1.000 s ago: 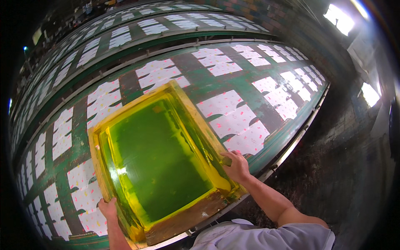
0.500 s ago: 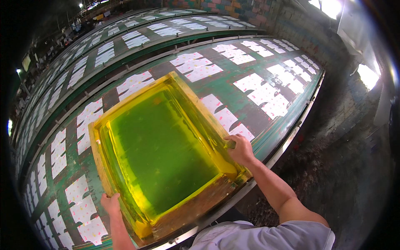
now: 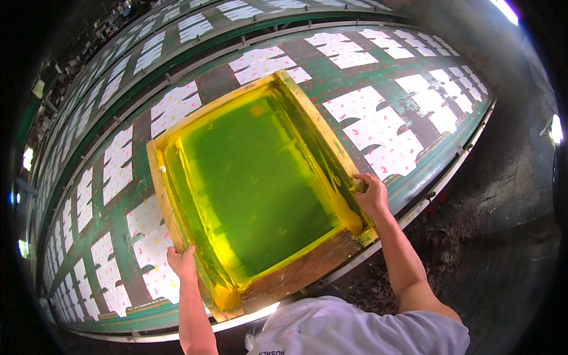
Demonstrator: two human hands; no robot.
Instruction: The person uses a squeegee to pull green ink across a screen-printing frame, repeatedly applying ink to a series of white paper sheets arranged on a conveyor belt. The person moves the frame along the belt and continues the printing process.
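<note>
A wooden screen-printing frame (image 3: 260, 195) lies slantwise over the long table, its mesh looking green and its inner edges smeared with thick yellow ink (image 3: 349, 222). My left hand (image 3: 181, 261) is closed on the left side rail, near the lower corner. On the right rail, my right hand (image 3: 373, 195) grips the frame, with a small greenish-yellow piece at the fingertips. Whatever lies under the frame is hidden. White cut fabric pieces (image 3: 378, 133) with small pink and yellow prints lie to the right, and more such pieces (image 3: 155, 251) are partly covered at the left.
The green table (image 3: 331, 71) carries rows of white pieces and has a pale metal rail (image 3: 435, 192) along its near edge. Further tables (image 3: 177, 44) with white pieces run parallel behind it. A dark floor (image 3: 467, 236) lies to the right.
Both hands and the frame have shifted right along the table. The frame now hides the fabric piece that showed at its right side, and more pieces show on the left.
</note>
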